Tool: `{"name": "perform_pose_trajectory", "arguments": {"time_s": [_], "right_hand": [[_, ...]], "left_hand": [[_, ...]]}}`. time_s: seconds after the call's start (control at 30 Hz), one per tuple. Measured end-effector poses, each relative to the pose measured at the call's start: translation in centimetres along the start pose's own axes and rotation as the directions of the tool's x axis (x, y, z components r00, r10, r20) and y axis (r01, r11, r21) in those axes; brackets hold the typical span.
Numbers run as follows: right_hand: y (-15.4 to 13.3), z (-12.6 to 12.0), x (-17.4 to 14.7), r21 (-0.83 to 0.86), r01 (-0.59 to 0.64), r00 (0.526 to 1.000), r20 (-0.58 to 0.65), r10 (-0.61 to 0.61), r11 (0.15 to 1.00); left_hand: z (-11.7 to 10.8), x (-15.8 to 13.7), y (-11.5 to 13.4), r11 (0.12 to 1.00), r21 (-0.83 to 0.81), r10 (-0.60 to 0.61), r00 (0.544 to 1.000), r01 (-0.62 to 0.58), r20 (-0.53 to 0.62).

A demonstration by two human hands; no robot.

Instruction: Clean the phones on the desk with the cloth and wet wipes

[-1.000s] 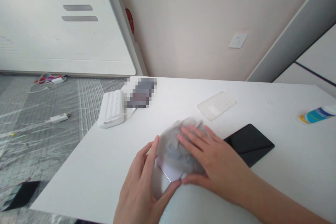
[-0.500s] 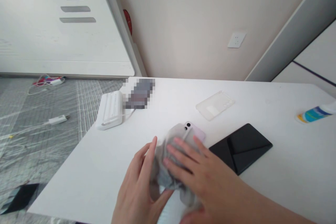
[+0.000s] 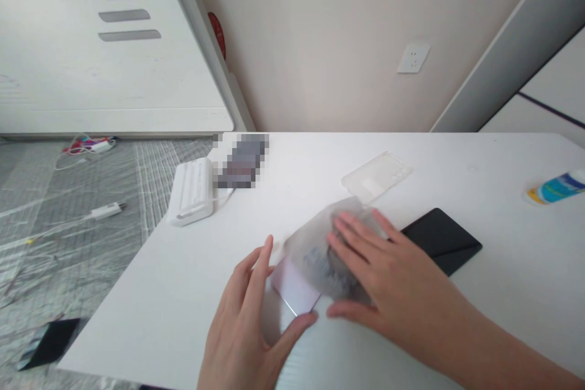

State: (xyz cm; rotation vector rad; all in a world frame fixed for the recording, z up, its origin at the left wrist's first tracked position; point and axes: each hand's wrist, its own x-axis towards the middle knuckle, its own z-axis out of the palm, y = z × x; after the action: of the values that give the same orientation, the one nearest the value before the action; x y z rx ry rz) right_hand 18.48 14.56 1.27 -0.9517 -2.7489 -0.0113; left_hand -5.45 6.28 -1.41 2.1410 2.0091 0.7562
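Left hand (image 3: 249, 323), near the front edge of the white table (image 3: 183, 280), cups the near end of a pale phone (image 3: 295, 292), thumb at the phone's front corner and fingers curved along its left side. Right hand (image 3: 388, 289) lies flat, fingers spread and extended, pressing a grey cloth (image 3: 320, 247) down onto the phone; the cloth covers the far part of the phone, leaving only the near end visible. Phone and cloth sit at the middle of the table, slightly toward its front edge.

On the floor left of the table lie a dark flat object (image 3: 48, 341), a white plug with cable (image 3: 105, 211) and a bundle of red and white cables (image 3: 89, 145). At the table's far-left corner rests a white ribbed box (image 3: 192, 192), with a blurred, unidentifiable object just beside it. Beyond the cloth, toward the far edge, lies a clear phone case (image 3: 375, 175). A black folded cover (image 3: 441, 241) lies just right of the right hand, partly hidden by it. Near the right edge lies a blue and white tube (image 3: 555, 187) on its side. A wall socket (image 3: 413, 58) is set in the wall behind the table.
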Motion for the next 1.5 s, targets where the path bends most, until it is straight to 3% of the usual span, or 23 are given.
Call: {"name": "perform_pose_trajectory", "arguments": {"time_s": [0.07,0.17,0.23,0.37,0.4,0.53,0.57,0.63,0.7,0.73,0.83,0.9,1.07,1.33,1.5], "right_hand": [[0.2,0.2,-0.2,-0.069,-0.065,0.997,-0.04,0.062,0.995],[-0.4,0.3,-0.3,0.03,0.206,0.978,0.01,-0.206,0.978],[-0.8,0.2,-0.4,0.094,0.285,0.957,0.034,-0.289,0.954],[-1.1,0.2,-0.6,-0.011,-0.02,1.0,-0.02,0.02,1.0],[-1.2,0.3,-0.7,-0.017,-0.024,0.999,-0.031,0.024,1.0],[-1.9,0.8,-0.8,0.12,0.228,0.974,-0.026,-0.226,0.966],[-1.8,0.8,-0.7,0.142,0.208,0.978,-0.016,-0.208,0.968],[-1.5,0.9,-0.6,0.122,0.034,0.999,0.012,-0.035,0.992],[-1.1,0.8,-0.4,0.08,-0.125,0.992,0.017,0.124,0.989],[-1.0,0.8,-0.3,0.089,-0.126,0.992,0.025,0.125,0.988],[-1.2,0.6,0.1,0.261,0.134,0.982,0.093,-0.163,0.956],[-1.3,0.5,0.3,0.343,0.211,0.957,0.12,-0.265,0.915],[-0.8,1.1,0.4,0.14,-0.044,0.997,0.072,0.034,0.989],[-0.1,3.4,0.0,-0.126,-0.114,0.99,-0.102,0.101,0.985],[0.3,4.6,-0.1,-0.17,-0.114,0.985,-0.148,0.089,0.979]], "left_hand": [[0.0,0.1,0.0,1.0,0.009,0.002,1.0,-0.002,-0.007],[0.0,0.1,0.0,1.0,-0.007,0.007,1.0,-0.007,0.022],[0.0,0.1,0.0,1.0,-0.018,0.005,1.0,-0.004,0.029],[0.0,0.1,0.0,1.0,0.006,-0.003,1.0,0.003,-0.003],[-0.1,0.1,0.0,1.0,0.008,-0.005,1.0,0.005,0.0],[-0.1,0.2,0.0,1.0,-0.023,0.0,1.0,0.001,0.029],[-0.1,0.2,0.0,1.0,-0.023,0.0,1.0,0.0,0.028],[0.0,0.2,0.1,1.0,-0.008,-0.003,1.0,0.003,0.014],[0.1,0.2,0.1,1.0,0.004,-0.007,1.0,0.007,-0.005],[0.1,0.1,0.1,1.0,-0.001,-0.007,1.0,0.007,-0.005],[0.2,0.0,-0.2,1.0,0.009,0.005,1.0,-0.005,-0.002],[0.3,-0.1,-0.3,0.998,0.054,0.023,1.0,-0.022,-0.01],[0.5,0.0,0.2,0.996,0.087,0.027,0.999,-0.024,-0.03],[1.0,-0.3,0.5,0.994,0.103,0.039,0.997,-0.032,-0.07],[1.0,-0.1,0.4,0.999,-0.013,0.041,0.998,-0.041,-0.04]]}}
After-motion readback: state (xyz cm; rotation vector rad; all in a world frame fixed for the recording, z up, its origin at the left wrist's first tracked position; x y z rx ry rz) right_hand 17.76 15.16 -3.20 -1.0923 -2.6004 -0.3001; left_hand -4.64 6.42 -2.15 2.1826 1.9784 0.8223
